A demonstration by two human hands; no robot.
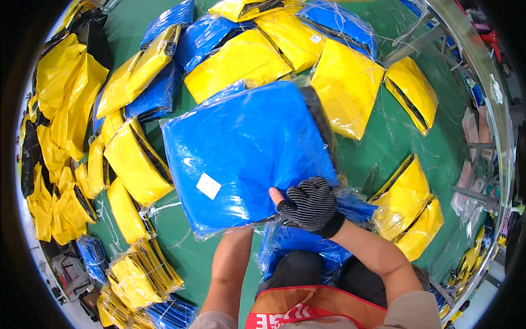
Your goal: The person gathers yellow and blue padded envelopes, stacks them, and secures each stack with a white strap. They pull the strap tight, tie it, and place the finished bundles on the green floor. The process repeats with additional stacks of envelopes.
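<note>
Blue pack (235,142) in clear wrap, white label (208,186) on top near its L side, dark edge along its R; it's ctr of view, up over the green floor (394,131), just ahead of the person's knees (296,268). R hand (312,204), in a b/w striped glove w/ thumb tip bare, is on the pack's near R corner, fingers curled, thumb against the blue; can't tell if it pinches the wrap or only presses. L forearm (227,268) goes under the near edge, so L hand is hidden beneath; can't tell its grip. Lower blue pack (298,238) sits just below R hand, by the knees. Red-orange apron (329,302) nearest the body. Around: far yellow packs (238,60) & far blue packs (211,41) beyond; L yellow packs (134,159); stacked yellow bundle (145,274) lower L; R yellow packs (402,197) near R. Curved metal rail (496,90) far R.
</note>
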